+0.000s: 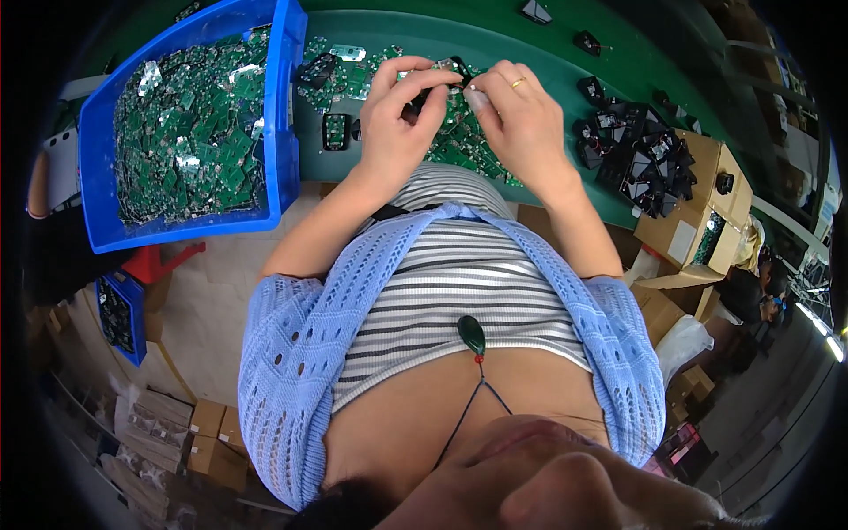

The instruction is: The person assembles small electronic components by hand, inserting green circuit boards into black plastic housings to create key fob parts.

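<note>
Over the green worktop, my left hand (402, 119) is closed, thumb and fingers pinching a small black plastic part (461, 69) that the fingers mostly hide. My right hand (523, 119) meets it from the other side, its thumb and fingertips pinched together at the part's edge. Loose green circuit boards (466, 140) lie spread beneath and between both hands. Left of my left hand, a black housing (336, 131) stands with a green board inside it.
A blue bin (284, 115) heaped with green circuit boards stands at the left. Black housings (640, 155) with wires are piled on the right of the worktop (389, 28). An open cardboard box (698, 208) stands beside that pile. Another blue bin (132, 305) sits lower left.
</note>
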A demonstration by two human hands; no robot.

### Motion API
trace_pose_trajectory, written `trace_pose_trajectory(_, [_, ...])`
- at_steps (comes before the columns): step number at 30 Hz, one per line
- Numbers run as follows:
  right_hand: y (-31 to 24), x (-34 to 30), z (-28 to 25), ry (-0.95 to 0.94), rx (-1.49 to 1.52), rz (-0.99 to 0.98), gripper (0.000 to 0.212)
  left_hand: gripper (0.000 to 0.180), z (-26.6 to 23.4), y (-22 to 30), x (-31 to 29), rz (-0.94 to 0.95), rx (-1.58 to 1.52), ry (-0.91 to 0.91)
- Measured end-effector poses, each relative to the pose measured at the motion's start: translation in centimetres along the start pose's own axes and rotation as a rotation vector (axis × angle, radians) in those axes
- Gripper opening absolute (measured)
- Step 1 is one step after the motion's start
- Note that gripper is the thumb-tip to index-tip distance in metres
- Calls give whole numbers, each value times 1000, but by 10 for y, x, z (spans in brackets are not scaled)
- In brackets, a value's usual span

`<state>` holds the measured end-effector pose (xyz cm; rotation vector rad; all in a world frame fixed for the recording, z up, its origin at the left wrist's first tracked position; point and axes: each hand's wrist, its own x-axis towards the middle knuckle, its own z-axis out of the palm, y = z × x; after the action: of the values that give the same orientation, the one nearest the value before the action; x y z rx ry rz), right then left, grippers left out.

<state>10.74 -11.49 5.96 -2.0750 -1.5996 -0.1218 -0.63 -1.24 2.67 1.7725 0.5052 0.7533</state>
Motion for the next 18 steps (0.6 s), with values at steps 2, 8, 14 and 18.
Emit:
trace_pose_trajectory(2, [-4,7,-11,-30,-104,-67,15,18,3,3,1,51,-25,48])
trace_pose_trajectory(8, [-8,16,-25,-142,-345,-204,20,13,3,5,5,225,114,40])
trace_pose_trajectory(14, [-8,8,-18,0,233,115,16,10,-7,6,8,-176,-286,-13])
trace_pose_trajectory(18, [-5,-7,-4,65,688,305,9,11,-10,14,6,-360,-357,-188])
